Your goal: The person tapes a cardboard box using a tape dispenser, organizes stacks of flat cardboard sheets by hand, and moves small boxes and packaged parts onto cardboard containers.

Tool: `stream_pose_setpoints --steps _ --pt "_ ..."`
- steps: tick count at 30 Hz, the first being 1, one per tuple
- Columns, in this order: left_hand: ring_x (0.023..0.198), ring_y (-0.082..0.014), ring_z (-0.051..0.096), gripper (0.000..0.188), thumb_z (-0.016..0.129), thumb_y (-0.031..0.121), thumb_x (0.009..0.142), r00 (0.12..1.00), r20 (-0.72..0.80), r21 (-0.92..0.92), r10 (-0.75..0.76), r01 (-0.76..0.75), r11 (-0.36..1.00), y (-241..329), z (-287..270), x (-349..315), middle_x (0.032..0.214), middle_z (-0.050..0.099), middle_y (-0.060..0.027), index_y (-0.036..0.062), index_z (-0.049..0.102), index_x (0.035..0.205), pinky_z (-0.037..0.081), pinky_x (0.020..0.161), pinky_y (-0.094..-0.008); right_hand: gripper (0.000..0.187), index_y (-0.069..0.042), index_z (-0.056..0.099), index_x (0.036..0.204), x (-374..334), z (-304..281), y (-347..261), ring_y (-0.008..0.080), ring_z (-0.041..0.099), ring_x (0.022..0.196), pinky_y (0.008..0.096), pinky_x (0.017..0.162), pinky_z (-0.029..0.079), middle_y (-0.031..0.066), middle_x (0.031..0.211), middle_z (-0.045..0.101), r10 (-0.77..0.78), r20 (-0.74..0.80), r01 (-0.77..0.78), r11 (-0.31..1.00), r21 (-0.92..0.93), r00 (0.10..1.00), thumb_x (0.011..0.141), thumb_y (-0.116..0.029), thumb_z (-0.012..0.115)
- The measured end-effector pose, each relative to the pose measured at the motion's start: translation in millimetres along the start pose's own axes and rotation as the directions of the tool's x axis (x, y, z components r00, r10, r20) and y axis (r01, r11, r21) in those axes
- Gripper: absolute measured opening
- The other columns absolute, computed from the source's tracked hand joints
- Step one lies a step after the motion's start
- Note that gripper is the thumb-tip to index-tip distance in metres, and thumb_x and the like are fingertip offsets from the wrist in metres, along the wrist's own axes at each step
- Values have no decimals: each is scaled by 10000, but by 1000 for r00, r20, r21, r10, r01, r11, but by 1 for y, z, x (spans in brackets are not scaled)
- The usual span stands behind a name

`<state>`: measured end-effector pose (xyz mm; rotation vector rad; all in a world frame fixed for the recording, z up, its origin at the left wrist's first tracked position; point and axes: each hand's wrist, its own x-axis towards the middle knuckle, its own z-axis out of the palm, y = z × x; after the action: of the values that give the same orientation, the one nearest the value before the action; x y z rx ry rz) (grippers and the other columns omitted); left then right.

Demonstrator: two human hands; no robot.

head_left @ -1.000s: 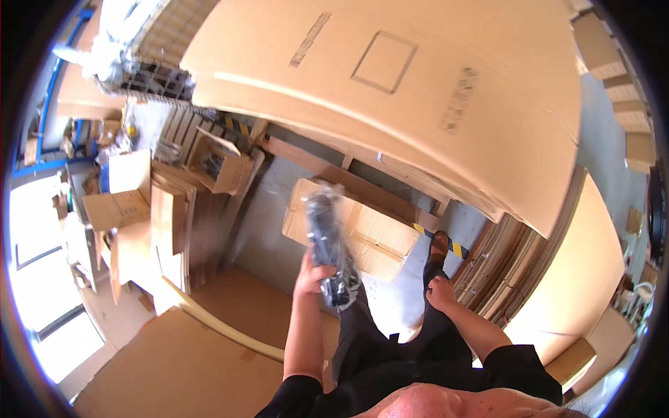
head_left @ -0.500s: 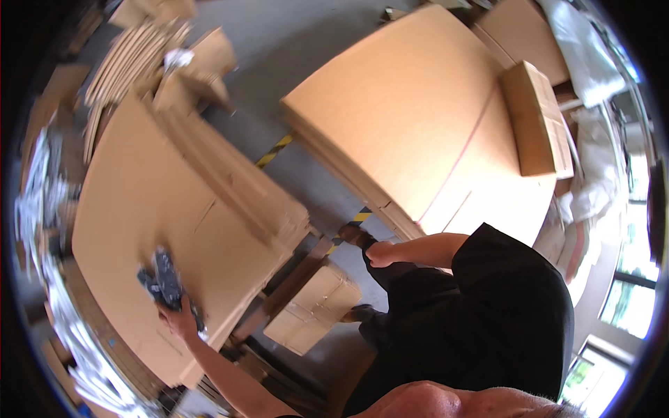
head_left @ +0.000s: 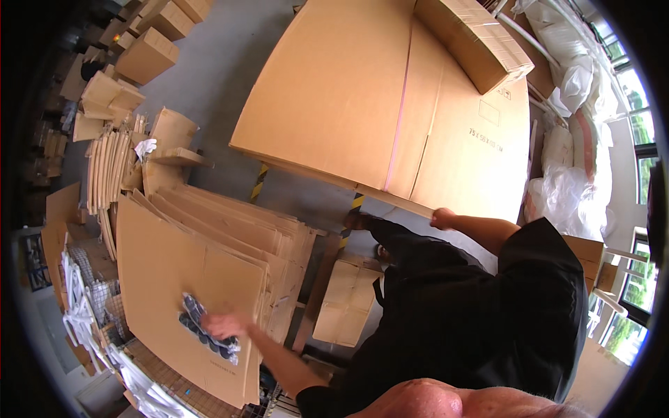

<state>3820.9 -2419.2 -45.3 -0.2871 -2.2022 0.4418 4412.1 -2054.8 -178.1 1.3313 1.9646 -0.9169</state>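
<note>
My left hand point(head_left: 226, 325) is over a clear plastic bag of black, rounded parts point(head_left: 209, 334), its fingers stretched across the bag and a little blurred. The bag lies flat on the top sheet of a leaning stack of flat cardboard point(head_left: 164, 279) at the left. My right hand point(head_left: 442, 219) is curled closed at the near edge of a large, flat cardboard stack point(head_left: 327, 90). Nothing shows in its fingers, and whether it touches that edge is unclear.
A long carton point(head_left: 481, 42) rests on the large stack. Below, between the stacks, a closed carton point(head_left: 346, 301) stands near my feet. White plastic sacks point(head_left: 575, 146) line the right. Folded cardboard pieces point(head_left: 108, 164) stand far left, beyond yellow-black floor tape point(head_left: 259, 182).
The view has swung, shifting both stacks. The bag, tilted up under my left hand before, now lies flatter on the cardboard. My right hand has come nearer the large stack's edge.
</note>
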Motion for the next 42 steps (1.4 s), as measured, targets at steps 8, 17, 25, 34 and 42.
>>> stream_pose_setpoints --steps 8,17,25,34,42 --pt "1263 -440 307 346 681 186 655 729 313 -893 609 9 449 157 -240 -191 1265 419 -263 29 601 952 237 991 -599 315 -58 581 564 -96 4 93 179 545 410 318 399 470 59 500 561 344 312 -387 918 87 886 801 -265 579" --pt "1028 -335 576 460 668 366 745 -181 285 -912 941 252 325 168 -269 -292 1080 616 -166 45 619 1072 444 894 -412 290 -18 659 852 -96 -39 58 188 628 663 337 603 514 104 740 653 109 -46 -78 895 440 993 764 -287 593" --pt "1102 -353 515 521 679 320 741 143 131 -991 981 51 125 285 -299 -189 1163 563 -212 -32 564 1108 412 951 -413 449 22 633 944 -74 -117 115 273 622 816 377 737 494 193 855 650 192 -357 47 824 564 914 835 -412 595" --pt "1383 -378 145 834 651 390 792 -38 96 -940 995 -333 78 447 -369 -158 1461 181 -282 -65 267 1376 138 1141 -422 694 30 423 1245 43 -361 340 446 488 1100 476 918 422 312 1194 475 439 -810 -57 889 454 389 847 -519 575" --pt "1371 -460 58 812 568 456 840 168 181 -900 969 -368 232 515 -417 -202 1470 46 -315 -15 221 1404 152 1106 -518 775 -19 389 1312 73 -543 409 383 394 1251 417 1019 354 267 1354 384 465 -821 -360 867 346 331 819 -602 522"
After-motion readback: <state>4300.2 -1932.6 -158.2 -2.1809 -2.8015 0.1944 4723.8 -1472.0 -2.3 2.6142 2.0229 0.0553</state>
